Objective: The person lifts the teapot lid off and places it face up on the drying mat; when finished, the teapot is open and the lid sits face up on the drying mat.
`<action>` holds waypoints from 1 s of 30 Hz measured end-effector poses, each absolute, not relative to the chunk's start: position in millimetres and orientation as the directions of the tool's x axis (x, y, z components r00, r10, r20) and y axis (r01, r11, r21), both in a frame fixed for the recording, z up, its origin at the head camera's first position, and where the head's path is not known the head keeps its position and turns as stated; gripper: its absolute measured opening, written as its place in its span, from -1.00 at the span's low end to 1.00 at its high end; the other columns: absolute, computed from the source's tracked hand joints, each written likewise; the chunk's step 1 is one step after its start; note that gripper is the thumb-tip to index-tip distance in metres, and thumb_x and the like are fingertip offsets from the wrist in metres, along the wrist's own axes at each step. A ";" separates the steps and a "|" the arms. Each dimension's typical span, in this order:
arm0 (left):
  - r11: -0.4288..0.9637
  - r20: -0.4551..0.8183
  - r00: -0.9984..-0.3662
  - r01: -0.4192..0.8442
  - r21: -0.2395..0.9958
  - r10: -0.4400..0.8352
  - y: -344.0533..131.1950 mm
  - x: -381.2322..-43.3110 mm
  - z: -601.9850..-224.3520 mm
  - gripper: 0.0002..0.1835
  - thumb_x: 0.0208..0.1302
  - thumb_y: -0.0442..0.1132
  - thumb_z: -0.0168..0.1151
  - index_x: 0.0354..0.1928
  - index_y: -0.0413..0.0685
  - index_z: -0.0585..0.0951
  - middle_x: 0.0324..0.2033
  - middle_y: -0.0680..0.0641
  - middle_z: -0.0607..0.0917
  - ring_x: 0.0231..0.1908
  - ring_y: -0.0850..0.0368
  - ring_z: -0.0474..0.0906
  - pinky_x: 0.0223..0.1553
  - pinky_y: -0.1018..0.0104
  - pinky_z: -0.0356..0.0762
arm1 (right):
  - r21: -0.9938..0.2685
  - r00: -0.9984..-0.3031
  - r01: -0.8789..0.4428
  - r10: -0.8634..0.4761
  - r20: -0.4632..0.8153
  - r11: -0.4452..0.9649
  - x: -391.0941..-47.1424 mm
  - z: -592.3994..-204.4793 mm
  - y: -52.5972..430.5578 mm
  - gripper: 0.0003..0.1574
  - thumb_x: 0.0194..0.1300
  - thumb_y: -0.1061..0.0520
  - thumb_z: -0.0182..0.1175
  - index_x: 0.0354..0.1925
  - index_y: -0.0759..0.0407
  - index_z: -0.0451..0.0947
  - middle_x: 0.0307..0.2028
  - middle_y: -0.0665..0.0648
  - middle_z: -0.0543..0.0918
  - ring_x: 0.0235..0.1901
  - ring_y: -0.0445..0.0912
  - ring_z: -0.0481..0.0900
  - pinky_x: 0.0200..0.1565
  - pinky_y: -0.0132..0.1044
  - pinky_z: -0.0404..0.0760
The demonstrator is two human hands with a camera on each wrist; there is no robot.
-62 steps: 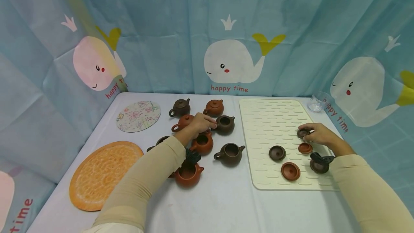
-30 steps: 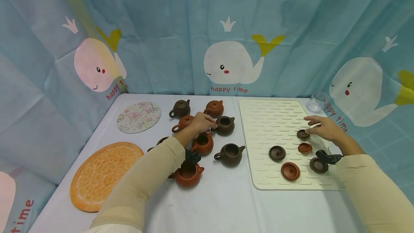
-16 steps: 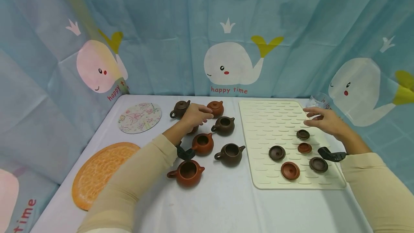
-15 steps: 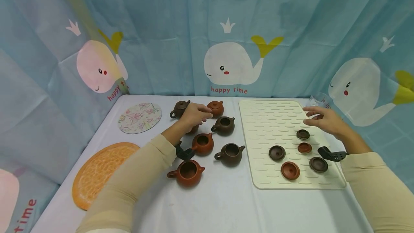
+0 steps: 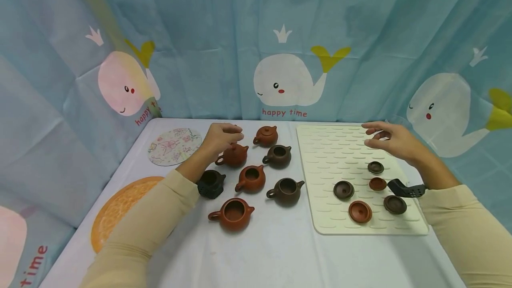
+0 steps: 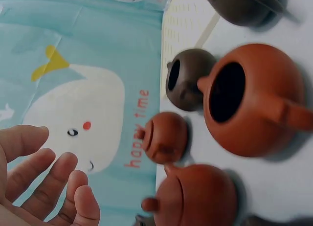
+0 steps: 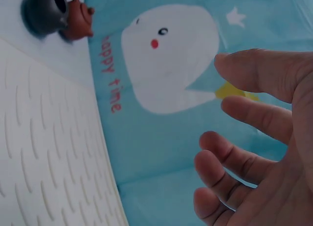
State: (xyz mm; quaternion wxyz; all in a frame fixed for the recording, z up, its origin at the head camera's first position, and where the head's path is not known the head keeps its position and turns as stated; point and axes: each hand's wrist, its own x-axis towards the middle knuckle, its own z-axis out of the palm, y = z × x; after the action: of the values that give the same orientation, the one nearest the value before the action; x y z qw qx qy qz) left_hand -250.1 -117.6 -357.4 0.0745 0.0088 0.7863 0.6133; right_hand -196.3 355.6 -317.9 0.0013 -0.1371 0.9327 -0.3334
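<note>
My left hand (image 5: 218,141) hovers over the lidded red teapot (image 5: 237,157), fingers loosely bent and holding nothing. Its palm and fingers show against the curtain in the left wrist view. Another lidded red teapot (image 5: 266,136) stands just behind. Lidless teapots, a brown one (image 5: 280,160) and a red one (image 5: 256,184) among them, stand in front, one partly covered by the left wrist. Above the cream ridged mat (image 5: 328,146) my right hand (image 5: 394,141) is raised, fingers apart and bare. Nearest below it on the mat is a small dark brown teapot lid (image 5: 375,167).
Several other teapot lids lie on the mat, including a red lid (image 5: 360,212) near its front. At left are an orange round placemat (image 5: 114,210) and a flowered round mat (image 5: 174,147). A blue whale-print curtain (image 5: 200,74) hangs behind the table.
The right hand has let go of the dark brown lid, leaving it on the mat, and has lifted back and slightly left. The left hand has moved left, away from the brown lidless teapot.
</note>
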 end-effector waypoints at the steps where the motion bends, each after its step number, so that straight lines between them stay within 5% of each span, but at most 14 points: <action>1: 0.230 -0.109 -0.989 -0.083 0.970 0.103 -121.8 -250.3 -359.2 -0.72 0.23 -0.28 0.33 -0.02 -0.20 0.66 -0.06 -0.15 0.63 -0.05 -0.12 0.55 0.01 -0.02 0.47 | -0.623 -0.961 -0.260 -0.262 0.091 0.738 -195.9 -315.6 352.1 -0.30 0.34 0.04 0.25 0.34 0.23 0.32 0.07 0.28 0.47 -0.13 -0.07 0.50 -0.17 -0.16 0.49; 13: 0.288 -0.156 -0.987 -0.140 0.947 0.034 -163.3 -256.4 -389.5 -0.62 0.28 -0.24 0.29 0.09 -0.26 0.60 -0.01 -0.21 0.59 0.02 -0.21 0.49 -0.06 0.01 0.48 | -0.663 -0.943 -0.309 -0.308 0.123 0.681 -195.2 -294.7 312.9 -0.36 0.35 0.04 0.23 0.33 0.17 0.36 0.08 0.22 0.49 -0.12 -0.11 0.50 -0.19 -0.32 0.50; 30: 0.293 -0.312 -0.950 -0.297 0.909 0.005 -178.2 -266.8 -427.5 -0.64 0.25 -0.27 0.30 0.09 -0.18 0.62 0.07 -0.17 0.54 -0.05 -0.12 0.47 -0.03 0.05 0.49 | -0.750 -0.885 -0.404 -0.432 0.175 0.523 -224.9 -288.4 230.8 -0.44 0.29 0.12 0.30 0.25 0.09 0.48 0.00 0.15 0.55 -0.13 0.00 0.53 -0.20 -0.17 0.48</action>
State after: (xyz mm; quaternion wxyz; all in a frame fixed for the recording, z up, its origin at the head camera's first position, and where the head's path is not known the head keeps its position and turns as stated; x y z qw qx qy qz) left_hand -266.8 -178.2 -427.5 0.1285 -0.0920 0.7936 0.5876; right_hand -224.9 230.8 -288.4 0.0167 -0.2396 0.8725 -0.4254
